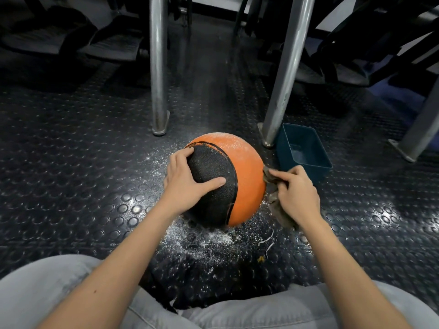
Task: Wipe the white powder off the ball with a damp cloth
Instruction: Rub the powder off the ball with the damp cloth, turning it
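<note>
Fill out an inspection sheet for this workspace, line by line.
Surface: dark studded rubber floor, dusted with white powder beneath and in front of the ball.
Job's things: orange and black ball on the floor, powder on its far top; brownish cloth against its right side.
Clutter: white scraps and a yellow crumb near the powder; blue tub right of the ball, contents unclear.
Hands: left hand rests spread on the ball's black panel; right hand grips the cloth.
Cables: nothing seen.
Surroundings: metal legs stand behind the ball.
</note>
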